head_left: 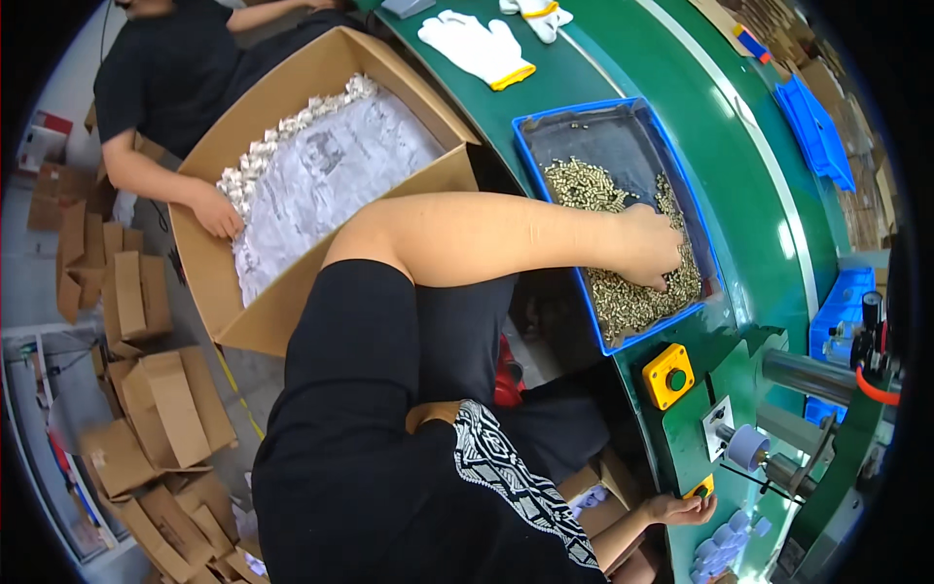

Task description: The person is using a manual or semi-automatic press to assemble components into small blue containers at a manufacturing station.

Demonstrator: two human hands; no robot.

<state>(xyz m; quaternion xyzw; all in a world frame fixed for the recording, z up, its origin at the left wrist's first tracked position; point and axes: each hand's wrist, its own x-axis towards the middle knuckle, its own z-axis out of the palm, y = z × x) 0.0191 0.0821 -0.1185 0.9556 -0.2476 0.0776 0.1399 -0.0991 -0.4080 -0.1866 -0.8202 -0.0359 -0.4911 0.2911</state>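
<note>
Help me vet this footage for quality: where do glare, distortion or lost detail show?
Head view: white glare patches on the glossy green worktop; head view: fisheye distortion bows the edges of the large open brown cardboard box, and black fills the corners; head view: the small shiny brass-coloured pieces blend together, their exact shapes hard to tell.

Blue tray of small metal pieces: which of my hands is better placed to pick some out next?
Your left hand looks better placed: it is down among the small metal pieces in the blue tray. Your right hand is outside the tray, at the lower yellow button box.
</note>
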